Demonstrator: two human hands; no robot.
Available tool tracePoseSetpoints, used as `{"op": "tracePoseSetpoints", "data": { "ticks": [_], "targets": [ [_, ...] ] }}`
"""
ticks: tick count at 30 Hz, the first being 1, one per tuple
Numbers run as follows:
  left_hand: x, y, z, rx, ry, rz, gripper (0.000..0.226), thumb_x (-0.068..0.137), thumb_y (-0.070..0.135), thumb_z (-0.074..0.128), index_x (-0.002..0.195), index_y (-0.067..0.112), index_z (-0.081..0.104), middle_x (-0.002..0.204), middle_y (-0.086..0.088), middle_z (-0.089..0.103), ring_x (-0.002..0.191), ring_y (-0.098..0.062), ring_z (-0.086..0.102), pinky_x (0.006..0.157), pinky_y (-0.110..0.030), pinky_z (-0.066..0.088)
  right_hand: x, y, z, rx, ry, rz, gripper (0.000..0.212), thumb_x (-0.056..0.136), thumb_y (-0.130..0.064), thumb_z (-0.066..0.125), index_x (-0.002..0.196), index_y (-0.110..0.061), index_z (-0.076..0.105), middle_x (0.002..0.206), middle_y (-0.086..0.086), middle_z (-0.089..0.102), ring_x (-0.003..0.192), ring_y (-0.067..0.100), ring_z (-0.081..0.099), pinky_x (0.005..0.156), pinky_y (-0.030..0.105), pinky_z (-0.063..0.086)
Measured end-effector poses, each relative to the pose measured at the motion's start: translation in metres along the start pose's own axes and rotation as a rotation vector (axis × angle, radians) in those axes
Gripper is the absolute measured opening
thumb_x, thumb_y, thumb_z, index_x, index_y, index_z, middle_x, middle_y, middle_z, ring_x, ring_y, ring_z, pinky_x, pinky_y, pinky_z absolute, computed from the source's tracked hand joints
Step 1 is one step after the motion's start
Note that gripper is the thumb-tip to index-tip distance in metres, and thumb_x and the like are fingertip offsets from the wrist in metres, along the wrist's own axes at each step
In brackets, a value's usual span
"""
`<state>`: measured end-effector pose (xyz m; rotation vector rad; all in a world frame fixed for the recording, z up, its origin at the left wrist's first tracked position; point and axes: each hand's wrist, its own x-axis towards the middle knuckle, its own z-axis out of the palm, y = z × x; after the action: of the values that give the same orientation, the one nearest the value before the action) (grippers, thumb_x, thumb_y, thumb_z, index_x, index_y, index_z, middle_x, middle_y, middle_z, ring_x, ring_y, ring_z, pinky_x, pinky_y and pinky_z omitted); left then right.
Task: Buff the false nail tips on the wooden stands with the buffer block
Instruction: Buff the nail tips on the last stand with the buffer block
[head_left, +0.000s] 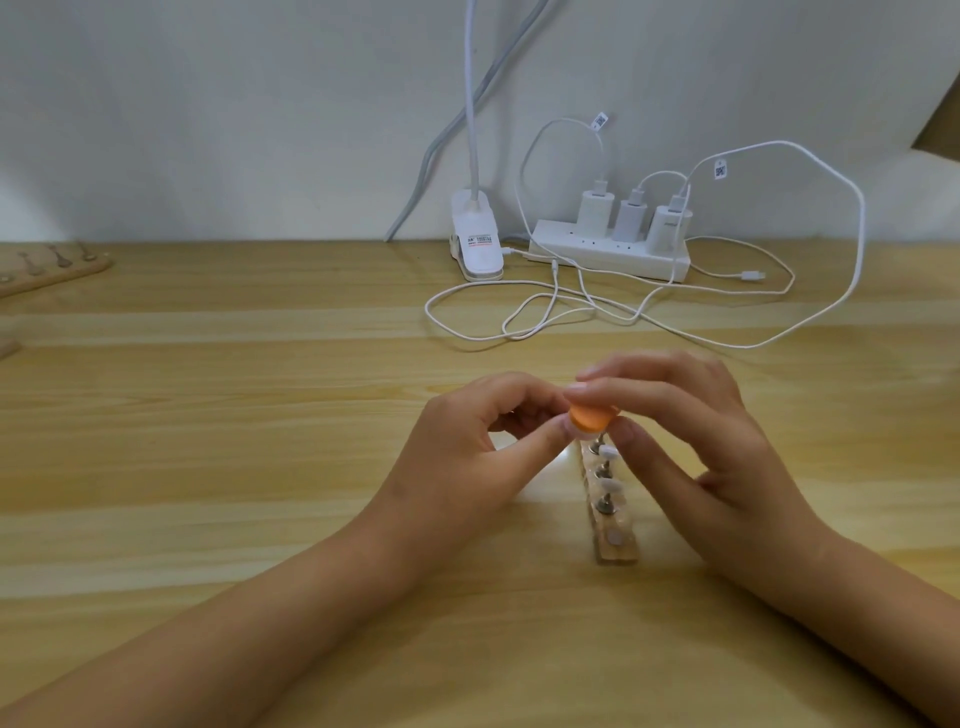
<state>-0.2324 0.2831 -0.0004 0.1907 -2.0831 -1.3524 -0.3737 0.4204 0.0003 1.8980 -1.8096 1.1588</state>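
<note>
At the middle of the wooden table (260, 467), I see the right hand (717, 452) gripping the orange buffer block (744, 417) between curled fingers and thumb. The block sits over the far end of the wooden stand (615, 551). My left hand (483, 441) pinches the end nail tip (731, 430) just under the block with thumb and forefinger. Another nail tip (609, 486) sits on a pin mid-stand. A power strip (613, 254) lies by the wall.
</note>
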Motion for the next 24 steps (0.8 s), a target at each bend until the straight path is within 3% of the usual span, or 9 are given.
{"op": "tracePoseSetpoints", "data": {
  "ticks": [6, 14, 17, 20, 24],
  "targets": [
    [0.0, 0.0001, 0.0007, -0.04, -0.019, 0.001, 0.004, 0.085, 0.023, 0.072, 0.084, 0.027, 0.072, 0.072, 0.016, 0.065, 0.069, -0.001, 0.058, 0.067, -0.014, 0.044, 0.0001, -0.0002, -0.0003, -0.014, 0.007, 0.032, 0.029, 0.096, -0.011, 0.058, 0.121, -0.024, 0.062, 0.118, -0.002, 0.063, 0.113, 0.026, 0.057, 0.101, 0.028, 0.032],
    [0.0003, -0.0022, 0.0, -0.118, -0.041, -0.055, 0.009, 0.079, 0.038, 0.072, 0.082, 0.03, 0.071, 0.073, 0.01, 0.068, 0.072, -0.004, 0.064, 0.07, -0.018, 0.048, 0.0004, -0.0015, -0.0006, 0.049, 0.05, 0.044, 0.028, 0.093, -0.017, 0.06, 0.119, -0.025, 0.06, 0.118, -0.007, 0.063, 0.115, 0.014, 0.056, 0.099, 0.031, 0.037],
    [0.0005, -0.0036, 0.0001, -0.123, -0.048, -0.073, 0.004, 0.08, 0.032, 0.073, 0.08, 0.031, 0.07, 0.072, 0.009, 0.069, 0.072, -0.005, 0.066, 0.071, -0.018, 0.049, 0.0025, -0.0021, -0.0019, 0.068, 0.057, 0.077, 0.03, 0.093, -0.018, 0.062, 0.12, -0.03, 0.058, 0.117, -0.013, 0.063, 0.116, 0.011, 0.056, 0.1, 0.034, 0.038],
    [-0.0003, -0.0026, 0.0006, -0.135, -0.06, -0.066, 0.007, 0.08, 0.038, 0.071, 0.078, 0.033, 0.067, 0.073, 0.008, 0.069, 0.073, -0.006, 0.067, 0.07, -0.017, 0.048, 0.0008, -0.0035, -0.001, 0.043, 0.043, 0.018, 0.027, 0.093, -0.016, 0.061, 0.119, -0.026, 0.06, 0.119, -0.007, 0.064, 0.116, 0.013, 0.057, 0.099, 0.032, 0.037],
    [-0.0006, -0.0028, 0.0003, -0.118, -0.045, -0.077, 0.006, 0.084, 0.026, 0.07, 0.08, 0.028, 0.066, 0.072, 0.006, 0.07, 0.072, -0.004, 0.066, 0.07, -0.015, 0.047, 0.0024, -0.0026, -0.0026, 0.056, 0.041, 0.094, 0.033, 0.091, -0.014, 0.065, 0.119, -0.029, 0.059, 0.116, -0.008, 0.065, 0.115, 0.022, 0.058, 0.101, 0.03, 0.036]
  ]
}}
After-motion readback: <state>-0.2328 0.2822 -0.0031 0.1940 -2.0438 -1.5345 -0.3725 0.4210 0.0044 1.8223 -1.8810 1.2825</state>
